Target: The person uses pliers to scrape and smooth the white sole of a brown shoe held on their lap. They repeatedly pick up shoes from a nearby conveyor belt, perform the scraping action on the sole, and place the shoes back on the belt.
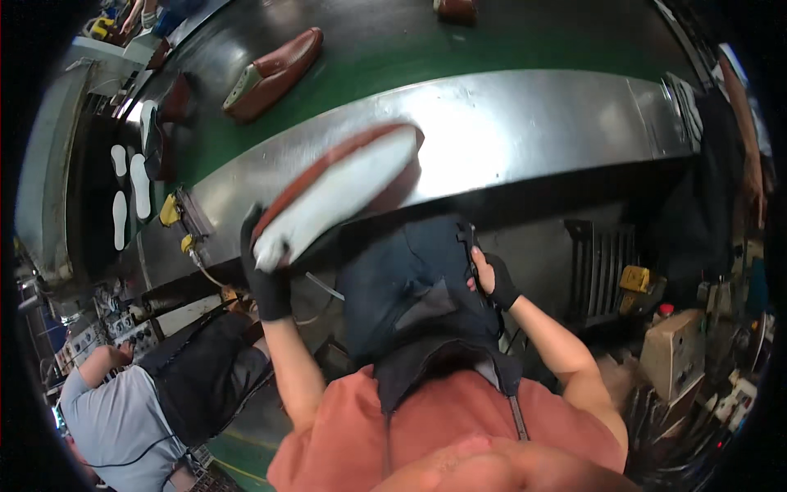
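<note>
My left hand [266, 275], in a dark glove, grips one end of a brown shoe [348, 184]. The shoe is lifted and tilted over the near edge of the metal bench, its white underside facing me and slightly blurred. Beside my dark-clothed thigh is my right hand [489, 279], in a dark fingerless glove with bare fingertips. Its fingers are curled around a narrow dark thing [469, 235] whose kind I cannot make out.
A shiny metal ledge [541, 123] borders a green belt [369, 82] carrying a brown shoe [275, 74]. White insole-shaped pieces [140, 187] lie at the left, near a yellow-handled tool [170, 211]. A co-worker [123, 418] sits at lower left. A control box [672, 353] stands right.
</note>
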Action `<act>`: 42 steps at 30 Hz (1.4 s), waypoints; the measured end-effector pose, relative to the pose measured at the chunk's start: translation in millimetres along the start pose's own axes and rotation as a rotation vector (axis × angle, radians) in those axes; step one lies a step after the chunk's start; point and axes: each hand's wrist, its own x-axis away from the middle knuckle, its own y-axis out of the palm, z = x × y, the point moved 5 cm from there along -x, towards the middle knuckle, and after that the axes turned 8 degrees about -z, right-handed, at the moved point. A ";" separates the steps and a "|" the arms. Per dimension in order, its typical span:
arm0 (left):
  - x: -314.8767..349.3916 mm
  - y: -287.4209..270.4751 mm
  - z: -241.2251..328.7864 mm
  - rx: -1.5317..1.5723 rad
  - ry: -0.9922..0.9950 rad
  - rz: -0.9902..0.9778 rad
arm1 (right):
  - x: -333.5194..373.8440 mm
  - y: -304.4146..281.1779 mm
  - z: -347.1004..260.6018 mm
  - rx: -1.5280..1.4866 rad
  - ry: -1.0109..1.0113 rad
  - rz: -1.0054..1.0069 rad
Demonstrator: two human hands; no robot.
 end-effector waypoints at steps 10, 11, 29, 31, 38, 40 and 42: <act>126.8 109.4 71.1 0.460 -0.159 -0.135 | 144.9 40.3 -30.2 0.063 -0.265 -0.220; 119.2 110.9 78.3 0.356 -0.113 -0.235 | 164.7 50.0 -36.1 0.083 -0.247 -0.288; 85.6 160.9 61.0 0.633 0.065 -0.427 | 161.3 146.8 -52.6 -0.920 -0.175 -0.844; 87.4 159.9 58.4 0.598 0.027 -0.436 | 162.9 137.2 -45.4 -0.985 -0.010 -0.813; 94.9 154.9 57.3 0.634 0.067 -0.536 | 153.7 131.0 -44.0 0.448 -0.798 0.017; 105.2 137.5 88.5 0.473 0.118 -0.557 | 163.7 123.7 -37.5 0.524 -0.841 -0.145; 137.0 130.8 85.6 0.520 0.051 -0.489 | 169.9 112.2 4.2 0.694 -0.818 -0.264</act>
